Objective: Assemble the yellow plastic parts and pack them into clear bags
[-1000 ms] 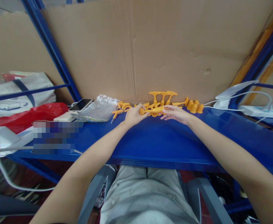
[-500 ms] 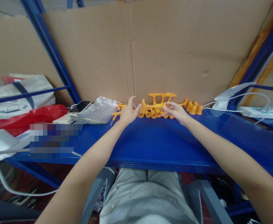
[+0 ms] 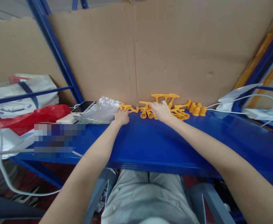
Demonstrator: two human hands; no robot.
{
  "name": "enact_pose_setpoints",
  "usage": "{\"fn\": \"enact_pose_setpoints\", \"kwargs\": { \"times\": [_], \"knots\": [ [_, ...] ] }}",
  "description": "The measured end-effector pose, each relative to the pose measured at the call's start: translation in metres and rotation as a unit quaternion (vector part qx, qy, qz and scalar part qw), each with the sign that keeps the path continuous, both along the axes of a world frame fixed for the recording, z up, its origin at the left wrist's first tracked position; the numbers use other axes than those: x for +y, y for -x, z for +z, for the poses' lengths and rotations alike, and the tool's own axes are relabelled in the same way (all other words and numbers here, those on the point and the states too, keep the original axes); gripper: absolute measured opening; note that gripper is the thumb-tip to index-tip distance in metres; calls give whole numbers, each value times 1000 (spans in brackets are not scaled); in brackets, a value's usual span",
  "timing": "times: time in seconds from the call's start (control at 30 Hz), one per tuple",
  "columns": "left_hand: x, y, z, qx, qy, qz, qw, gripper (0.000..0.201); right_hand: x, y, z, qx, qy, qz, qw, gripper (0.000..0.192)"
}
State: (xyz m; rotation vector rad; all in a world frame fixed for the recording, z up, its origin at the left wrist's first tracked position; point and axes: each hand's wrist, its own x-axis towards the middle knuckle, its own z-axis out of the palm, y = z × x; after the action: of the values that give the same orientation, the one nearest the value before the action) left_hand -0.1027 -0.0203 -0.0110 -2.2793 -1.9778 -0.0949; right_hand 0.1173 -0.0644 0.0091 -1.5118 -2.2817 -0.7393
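Hands [image 3: 161, 110] lowered onto orange parts [image 3: 180, 114]

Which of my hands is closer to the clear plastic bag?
Left. The left hand lies just beside the clear plastic bag; the right hand rests farther right, on the orange parts.

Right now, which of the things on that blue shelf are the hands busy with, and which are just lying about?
In hand:
- left hand at orange pieces
- right hand on orange bell-ended parts
- orange T-handles
- orange caps

Lying about:
- phone
- clear plastic bag
- red bag
- white cables
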Motion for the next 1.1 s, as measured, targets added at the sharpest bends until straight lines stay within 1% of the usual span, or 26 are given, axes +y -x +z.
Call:
{"fn": "enact_pose_setpoints", "kwargs": {
  "times": [0.13,0.27,0.43,0.63,0.77,0.87,0.97,1.03,1.1],
  "knots": [
    [2,3,0,4,-16,9,1000,45,2,21,2,-49,40,-29,998,42],
    [6,4,-3,1,-25,7,1000,43,2,31,3,-47,80,-59,994,42],
    [14,4,-9,1,-31,-31,999,45,2,29,3,-22,116,-69,991,38],
    [21,5,-17,-13,-43,-40,998,51,2,26,2,-23,105,-65,992,41],
    [22,5,-20,-27,-65,-42,997,48,3,26,2,-39,110,-57,992,45],
    [20,5,-20,-39,-75,-28,996,44,4,22,2,-32,127,-49,990,52],
    [16,3,-18,-57,-94,-14,994,41,6,11,3,-2,132,-52,990,59],
    [13,2,-14,-74,-116,-12,990,41,5,-1,7,23,116,-64,991,59],
    [10,0,-10,-93,-137,-15,986,40,3,-19,12,50,98,-83,990,55]
  ]
}}
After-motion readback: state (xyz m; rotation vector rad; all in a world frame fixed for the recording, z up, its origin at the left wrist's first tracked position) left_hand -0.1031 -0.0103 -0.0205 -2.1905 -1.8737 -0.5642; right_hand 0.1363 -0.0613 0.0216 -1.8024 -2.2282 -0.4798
